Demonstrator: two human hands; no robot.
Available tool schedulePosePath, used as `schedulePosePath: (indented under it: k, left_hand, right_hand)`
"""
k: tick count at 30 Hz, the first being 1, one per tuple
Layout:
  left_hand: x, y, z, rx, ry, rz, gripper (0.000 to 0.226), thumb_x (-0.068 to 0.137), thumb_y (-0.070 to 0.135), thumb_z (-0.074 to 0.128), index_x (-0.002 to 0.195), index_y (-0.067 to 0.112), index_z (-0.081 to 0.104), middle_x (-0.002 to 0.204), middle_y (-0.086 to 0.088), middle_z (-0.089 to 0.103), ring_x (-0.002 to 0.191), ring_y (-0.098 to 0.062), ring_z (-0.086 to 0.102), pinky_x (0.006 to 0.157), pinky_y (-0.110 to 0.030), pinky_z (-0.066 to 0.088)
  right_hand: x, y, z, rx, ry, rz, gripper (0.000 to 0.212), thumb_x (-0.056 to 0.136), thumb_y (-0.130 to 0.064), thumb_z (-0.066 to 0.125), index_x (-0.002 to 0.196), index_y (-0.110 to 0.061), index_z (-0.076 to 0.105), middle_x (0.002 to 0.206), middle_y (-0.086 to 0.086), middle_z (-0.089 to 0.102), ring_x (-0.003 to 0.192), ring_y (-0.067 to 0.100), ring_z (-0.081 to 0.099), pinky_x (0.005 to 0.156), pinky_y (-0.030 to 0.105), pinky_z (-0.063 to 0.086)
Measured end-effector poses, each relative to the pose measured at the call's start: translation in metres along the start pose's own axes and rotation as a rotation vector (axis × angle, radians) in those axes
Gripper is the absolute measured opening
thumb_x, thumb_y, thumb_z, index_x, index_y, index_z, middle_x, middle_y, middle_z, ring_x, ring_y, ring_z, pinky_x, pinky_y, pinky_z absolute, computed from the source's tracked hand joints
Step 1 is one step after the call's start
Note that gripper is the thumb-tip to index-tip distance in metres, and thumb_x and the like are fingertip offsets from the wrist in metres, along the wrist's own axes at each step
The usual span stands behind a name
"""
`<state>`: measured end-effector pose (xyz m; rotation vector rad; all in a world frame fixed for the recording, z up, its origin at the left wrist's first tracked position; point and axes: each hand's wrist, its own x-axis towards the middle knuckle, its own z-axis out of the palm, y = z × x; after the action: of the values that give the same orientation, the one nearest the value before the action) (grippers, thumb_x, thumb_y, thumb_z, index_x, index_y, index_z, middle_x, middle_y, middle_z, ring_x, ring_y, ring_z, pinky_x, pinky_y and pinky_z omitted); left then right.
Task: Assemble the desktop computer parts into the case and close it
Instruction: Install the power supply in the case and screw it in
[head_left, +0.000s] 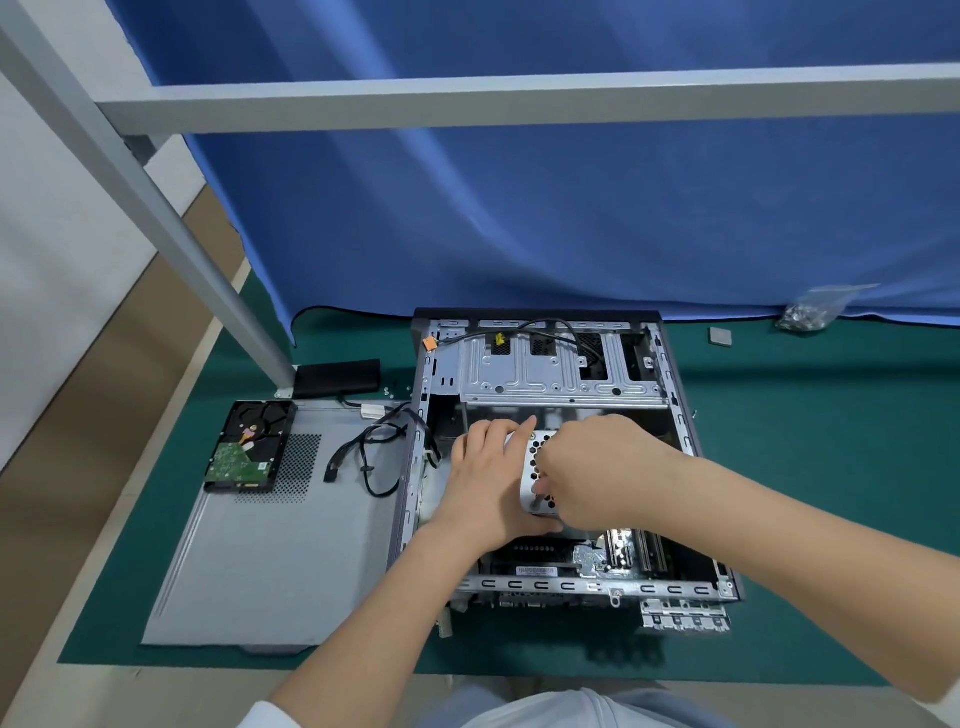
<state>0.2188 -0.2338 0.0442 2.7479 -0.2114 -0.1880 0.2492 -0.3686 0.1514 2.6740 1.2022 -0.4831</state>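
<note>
The open computer case lies on its side in the lower middle of the frame, on a green mat. Both hands meet over its centre on a silver perforated metal box, probably the power supply, though most of it is covered. The left hand grips the box's left side, fingers curled over its upper edge. The right hand reaches in from the right, fingers bent down onto the box's perforated face; I cannot tell whether they pinch anything. Left of the case, the removed side panel lies flat, with a hard drive on its upper left corner and loose black cables trailing across it
</note>
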Motion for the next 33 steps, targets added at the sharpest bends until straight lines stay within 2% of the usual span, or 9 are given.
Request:
schedulePosePath:
  k: [4,10,15,18,21,24,26,29,33]
  left_hand:
    - [0.000,0.000,0.000,0.011,0.001,0.003,0.118,0.062,0.067,0.072,0.152,0.020,0.012,0.138,0.002,0.027,0.130,-0.019,0.017,0.113,-0.036,0.013]
    - [0.001,-0.001,0.001,0.008,-0.007,-0.009,0.118,0.061,0.066,0.072,0.151,0.021,0.011,0.139,0.003,0.027,0.130,-0.018,0.017,0.112,-0.034,0.011]
    - [0.002,-0.002,0.002,0.016,0.011,-0.003,0.120,0.058,0.073,0.070,0.151,0.022,0.014,0.138,0.006,0.029,0.129,-0.016,0.018,0.111,-0.033,0.012]
    - [0.002,-0.003,0.003,0.008,0.017,-0.003,0.120,0.057,0.074,0.069,0.151,0.023,0.015,0.137,0.007,0.029,0.128,-0.014,0.018,0.110,-0.032,0.012]
    - [0.002,-0.004,0.004,0.005,0.023,-0.003,0.120,0.057,0.074,0.069,0.151,0.025,0.014,0.135,0.008,0.028,0.127,-0.013,0.017,0.110,-0.032,0.012]
    - [0.001,-0.004,0.003,0.010,0.009,-0.013,0.121,0.057,0.074,0.070,0.151,0.025,0.012,0.135,0.010,0.026,0.127,-0.012,0.016,0.111,-0.032,0.012]
    - [0.001,-0.004,0.002,0.011,0.002,-0.017,0.121,0.057,0.073,0.070,0.151,0.025,0.012,0.135,0.009,0.026,0.128,-0.013,0.015,0.112,-0.033,0.013]
    - [0.001,-0.003,0.000,0.013,-0.015,-0.021,0.120,0.058,0.072,0.071,0.151,0.024,0.012,0.136,0.008,0.025,0.129,-0.014,0.017,0.112,-0.035,0.015]
    - [0.000,-0.002,-0.001,0.010,-0.024,-0.026,0.119,0.059,0.070,0.072,0.151,0.024,0.013,0.136,0.007,0.025,0.129,-0.014,0.016,0.112,-0.036,0.016]
  right_hand:
    - [-0.002,0.001,-0.002,-0.018,-0.022,-0.018,0.019,0.091,-0.026,0.048,0.075,-0.017,0.044,0.060,-0.004,0.033,0.049,0.011,0.028,0.045,0.026,0.016]
    - [-0.003,0.002,0.008,0.110,0.009,0.104,0.042,0.096,-0.034,0.041,0.058,-0.020,0.029,0.060,-0.004,0.032,0.050,0.011,0.027,0.048,0.027,0.022]
    - [-0.007,0.015,0.001,0.162,-0.041,0.138,0.032,0.098,-0.038,0.036,0.078,-0.018,0.050,0.064,-0.004,0.040,0.064,0.019,0.045,0.058,0.028,0.035]
    - [-0.006,0.046,-0.010,0.335,0.027,0.227,0.039,0.097,-0.049,0.038,0.081,-0.022,0.060,0.065,-0.007,0.055,0.062,0.012,0.054,0.050,0.023,0.034]
    - [0.007,0.086,-0.002,0.502,0.089,0.364,0.032,0.094,-0.055,0.043,0.081,-0.029,0.056,0.073,-0.011,0.060,0.069,0.010,0.056,0.055,0.024,0.037]
    - [0.026,0.102,0.038,0.987,0.115,0.461,0.026,0.093,-0.045,0.055,0.080,-0.023,0.057,0.061,-0.014,0.051,0.057,0.007,0.050,0.058,0.024,0.039]
    - [0.040,0.103,0.067,1.047,0.180,0.481,0.020,0.092,-0.038,0.060,0.079,-0.023,0.059,0.066,-0.015,0.054,0.063,0.014,0.053,0.064,0.025,0.040]
    - [0.062,0.104,0.093,1.021,0.288,0.562,0.013,0.089,-0.033,0.065,0.081,-0.023,0.063,0.080,-0.003,0.066,0.074,0.036,0.062,0.063,0.031,0.046]
    - [0.086,0.108,0.104,0.958,0.338,0.595,0.010,0.086,-0.036,0.068,0.081,-0.027,0.066,0.102,0.012,0.065,0.093,0.027,0.055,0.076,0.036,0.050]
